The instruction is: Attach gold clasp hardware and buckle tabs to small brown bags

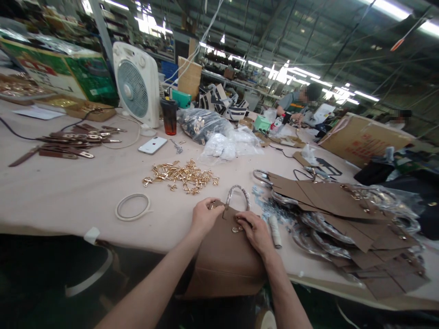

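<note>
A brown leather bag piece (222, 249) with a wrapped loop handle (237, 191) lies at the table's near edge and hangs over it. My left hand (205, 217) pinches its top left edge, fingers closed on a small gold fitting. My right hand (254, 230) presses on the bag's top right, fingers curled round a gold ring fitting (236, 228). A heap of gold metal fittings (181, 174) lies just beyond the bag.
A stack of brown bag pieces with wrapped handles (336, 210) lies to the right. A white tape ring (133, 206), a phone (152, 145), a red cup (169, 117), a fan (136, 84), strap pieces (68, 144) and plastic bags (222, 137) are on the table (68, 192). Another person (302, 105) sits far back.
</note>
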A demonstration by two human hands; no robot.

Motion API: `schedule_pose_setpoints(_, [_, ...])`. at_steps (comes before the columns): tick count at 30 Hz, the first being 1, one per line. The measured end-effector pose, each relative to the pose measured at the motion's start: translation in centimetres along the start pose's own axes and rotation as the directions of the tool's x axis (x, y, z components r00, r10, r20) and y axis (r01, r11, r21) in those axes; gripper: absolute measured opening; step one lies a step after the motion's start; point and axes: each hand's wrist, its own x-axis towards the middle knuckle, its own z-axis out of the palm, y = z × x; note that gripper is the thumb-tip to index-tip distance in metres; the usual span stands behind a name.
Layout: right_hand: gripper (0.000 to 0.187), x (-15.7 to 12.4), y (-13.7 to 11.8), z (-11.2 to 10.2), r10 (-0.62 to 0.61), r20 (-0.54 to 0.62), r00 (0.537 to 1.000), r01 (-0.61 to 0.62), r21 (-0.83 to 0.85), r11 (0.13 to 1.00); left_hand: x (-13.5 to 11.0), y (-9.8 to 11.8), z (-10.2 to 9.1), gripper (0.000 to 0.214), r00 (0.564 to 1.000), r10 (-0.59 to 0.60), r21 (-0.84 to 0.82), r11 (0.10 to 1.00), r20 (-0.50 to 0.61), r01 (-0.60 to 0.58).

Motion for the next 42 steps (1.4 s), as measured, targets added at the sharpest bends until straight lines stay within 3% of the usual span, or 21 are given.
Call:
schedule_pose_setpoints(2, [0.02,0.0,0.0,0.0,-0.002,0.001,1.0,0.002,0.005,1.0,-0.2,-0.2,0.2,0.035,0.999,-0.04,-0.063,0.997,0.016,0.04])
schedule_pose_setpoints(8, [0.022,-0.1,-0.7,-0.1,-0.012,0.012,1.0,0.012,-0.007,1.0,-0.8,-0.3,0.5,0.024,0.98,-0.011,0.061,0.998,0.201,-0.002])
schedule_pose_setpoints(13, [0.022,0.0,-0.9,-0.3,-0.022,0.029,0.999,0.022,-0.012,1.0,-0.8,-1.5,0.9,0.028,0.983,-0.059,-0.113,0.99,0.176,0.08])
schedule_pose_setpoints(25, [0.017,0.2,-1.7,-0.7,-0.033,0.054,0.998,0.041,-0.147,0.988,-1.8,-1.6,0.5,0.037,0.987,0.018,-0.178,0.984,0.163,0.012])
schedule_pose_setpoints(33, [0.02,-0.2,-2.3,0.0,-0.058,0.001,0.998,0.057,-0.214,0.975,-1.6,-2.1,0.6,0.038,0.984,-0.007,-0.238,0.97,0.179,0.05])
schedule_pose_setpoints(42, [0.025,-0.5,-2.9,-0.2,-0.047,0.058,0.997,0.063,-0.329,0.942,-1.8,-2.1,0.4,0.04,0.98,-0.063,-0.353,0.927,0.19,0.128])
